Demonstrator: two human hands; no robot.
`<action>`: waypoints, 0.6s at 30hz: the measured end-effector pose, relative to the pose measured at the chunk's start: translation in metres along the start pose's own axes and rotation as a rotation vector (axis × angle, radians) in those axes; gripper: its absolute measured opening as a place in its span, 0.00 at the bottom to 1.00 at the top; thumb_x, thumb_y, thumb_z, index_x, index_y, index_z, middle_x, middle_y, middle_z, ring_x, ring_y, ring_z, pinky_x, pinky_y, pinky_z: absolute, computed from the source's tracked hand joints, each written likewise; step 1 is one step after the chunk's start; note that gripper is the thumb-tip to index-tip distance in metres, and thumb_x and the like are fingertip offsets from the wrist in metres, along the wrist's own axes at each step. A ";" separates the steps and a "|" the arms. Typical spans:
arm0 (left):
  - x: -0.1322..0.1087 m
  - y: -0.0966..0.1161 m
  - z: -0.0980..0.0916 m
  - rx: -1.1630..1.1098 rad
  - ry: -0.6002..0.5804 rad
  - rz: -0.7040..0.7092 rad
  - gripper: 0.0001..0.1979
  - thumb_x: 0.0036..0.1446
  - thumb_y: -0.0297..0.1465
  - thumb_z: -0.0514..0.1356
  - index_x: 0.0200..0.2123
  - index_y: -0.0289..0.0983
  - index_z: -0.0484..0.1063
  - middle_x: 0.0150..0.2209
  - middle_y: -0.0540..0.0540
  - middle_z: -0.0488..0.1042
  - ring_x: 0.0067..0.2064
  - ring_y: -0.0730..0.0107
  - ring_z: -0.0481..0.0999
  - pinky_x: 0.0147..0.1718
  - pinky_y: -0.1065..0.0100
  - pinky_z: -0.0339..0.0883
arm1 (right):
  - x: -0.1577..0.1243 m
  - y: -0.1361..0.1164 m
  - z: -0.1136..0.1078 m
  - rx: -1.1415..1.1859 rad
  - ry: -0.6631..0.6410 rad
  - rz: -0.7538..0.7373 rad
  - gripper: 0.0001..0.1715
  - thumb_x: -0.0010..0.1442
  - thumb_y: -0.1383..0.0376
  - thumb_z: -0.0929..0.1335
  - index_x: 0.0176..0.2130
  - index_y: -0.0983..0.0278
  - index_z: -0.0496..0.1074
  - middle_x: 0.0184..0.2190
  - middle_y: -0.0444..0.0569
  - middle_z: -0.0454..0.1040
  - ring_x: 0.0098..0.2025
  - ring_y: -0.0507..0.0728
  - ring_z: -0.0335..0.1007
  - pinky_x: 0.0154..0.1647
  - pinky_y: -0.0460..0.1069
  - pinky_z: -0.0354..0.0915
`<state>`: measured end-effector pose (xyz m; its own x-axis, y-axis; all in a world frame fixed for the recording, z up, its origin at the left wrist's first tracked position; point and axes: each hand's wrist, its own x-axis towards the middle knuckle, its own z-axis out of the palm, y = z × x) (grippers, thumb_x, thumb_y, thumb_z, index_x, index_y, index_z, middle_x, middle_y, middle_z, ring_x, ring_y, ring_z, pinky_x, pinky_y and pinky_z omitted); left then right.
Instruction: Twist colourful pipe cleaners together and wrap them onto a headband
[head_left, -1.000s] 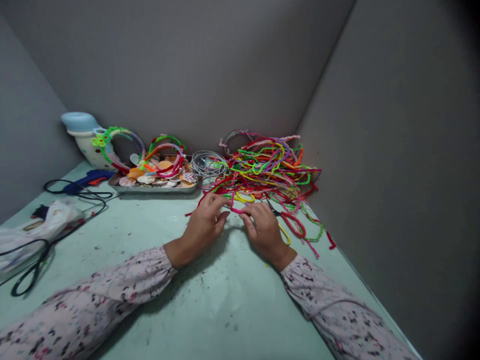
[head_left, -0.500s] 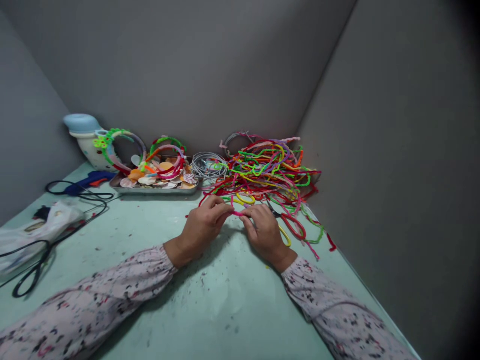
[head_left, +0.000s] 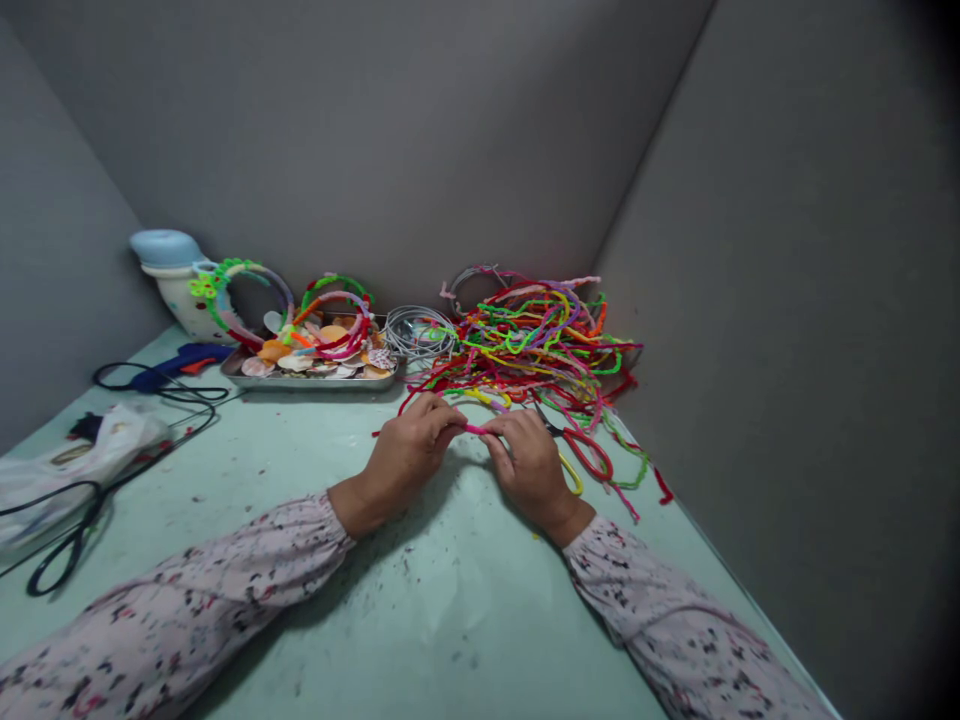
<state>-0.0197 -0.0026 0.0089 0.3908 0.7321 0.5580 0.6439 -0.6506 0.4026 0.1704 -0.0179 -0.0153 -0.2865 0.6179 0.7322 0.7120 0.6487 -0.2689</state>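
Note:
A pink pipe cleaner [head_left: 475, 430] shows in the short gap between my hands, above the pale green table [head_left: 450, 600]. My left hand [head_left: 409, 450] pinches one end of the visible piece between thumb and fingers. From the other side my right hand [head_left: 529, 465] grips it the same way. A curved length in yellow and purple [head_left: 491, 400] stands up just behind the fingers. Beside my right hand lie scissors with red handles [head_left: 589, 455], and a yellow loop [head_left: 571, 473] sticks out past that hand.
Behind my hands is a tangled heap of coloured pipe cleaners [head_left: 536, 335]. Left of it are a coil of grey wire [head_left: 420, 330] and a metal tray [head_left: 315, 383] with shells and decorated hoops. A blue glue gun [head_left: 176, 365], black cable [head_left: 97, 500] and plastic bag [head_left: 112, 450] lie left.
The pink strand upright between my fingers no longer shows, and the yellow and purple curve behind them sits differently. Both hands stay in nearly the same place, still pinching.

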 end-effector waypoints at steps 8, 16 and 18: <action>0.002 0.005 -0.003 0.039 -0.101 -0.059 0.07 0.62 0.29 0.55 0.39 0.37 0.72 0.39 0.46 0.70 0.38 0.69 0.72 0.36 0.70 0.65 | 0.000 0.000 -0.001 -0.049 -0.007 -0.021 0.06 0.64 0.66 0.63 0.38 0.64 0.69 0.34 0.51 0.73 0.40 0.59 0.64 0.43 0.55 0.63; 0.002 0.003 -0.004 0.073 -0.075 -0.049 0.06 0.62 0.32 0.56 0.39 0.38 0.71 0.37 0.47 0.71 0.38 0.69 0.72 0.36 0.70 0.64 | 0.000 0.002 0.000 -0.052 0.009 -0.035 0.05 0.64 0.67 0.64 0.38 0.64 0.69 0.34 0.50 0.73 0.40 0.58 0.64 0.43 0.54 0.63; 0.002 0.002 -0.005 0.082 -0.092 -0.047 0.06 0.62 0.32 0.56 0.38 0.38 0.72 0.37 0.47 0.71 0.38 0.69 0.72 0.37 0.69 0.64 | 0.000 0.002 0.000 -0.057 0.011 -0.035 0.05 0.64 0.67 0.64 0.38 0.64 0.69 0.35 0.51 0.73 0.40 0.58 0.64 0.44 0.54 0.63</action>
<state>-0.0206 -0.0034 0.0142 0.4155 0.7791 0.4695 0.7130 -0.5994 0.3638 0.1716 -0.0168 -0.0154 -0.3049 0.5904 0.7473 0.7372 0.6431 -0.2072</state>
